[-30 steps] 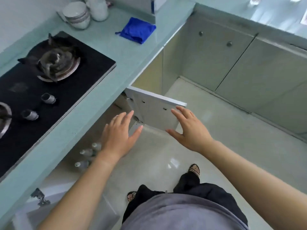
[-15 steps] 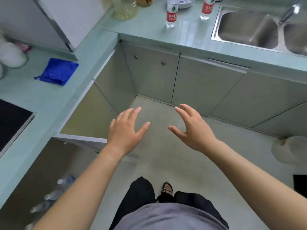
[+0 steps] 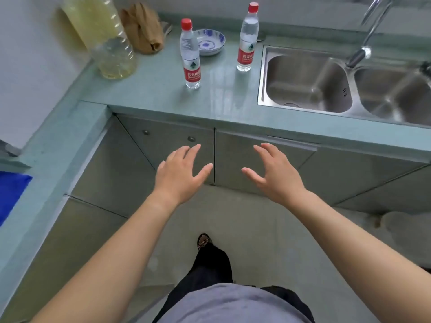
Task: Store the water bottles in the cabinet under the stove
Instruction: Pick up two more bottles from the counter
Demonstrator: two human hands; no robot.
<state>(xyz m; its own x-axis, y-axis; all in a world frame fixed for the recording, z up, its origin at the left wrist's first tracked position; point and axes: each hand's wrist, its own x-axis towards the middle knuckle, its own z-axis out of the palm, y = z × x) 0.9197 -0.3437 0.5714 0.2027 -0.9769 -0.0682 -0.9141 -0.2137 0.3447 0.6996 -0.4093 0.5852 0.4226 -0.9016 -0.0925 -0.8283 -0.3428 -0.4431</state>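
Note:
Two clear water bottles with red caps and red labels stand upright on the pale green counter (image 3: 163, 94). The left bottle (image 3: 190, 57) is nearer to me; the right bottle (image 3: 247, 40) stands close to the sink. My left hand (image 3: 179, 173) and my right hand (image 3: 272, 176) hover side by side in front of the shut cabinet doors below the counter, palms facing each other, fingers spread, holding nothing. Both hands are well below and short of the bottles. The stove and its cabinet are out of view.
A large jug of yellowish liquid (image 3: 105, 36) stands at the counter's back left, next to a brown bag (image 3: 144, 29) and a blue-patterned dish (image 3: 208, 41). A steel double sink (image 3: 303, 82) with a tap lies right. A blue cloth (image 3: 11, 194) lies on the left counter.
The view has swung right from the stove and its open cabinet to the sink counter. Both empty hands came along and now sit in front of the cabinets under the two bottles.

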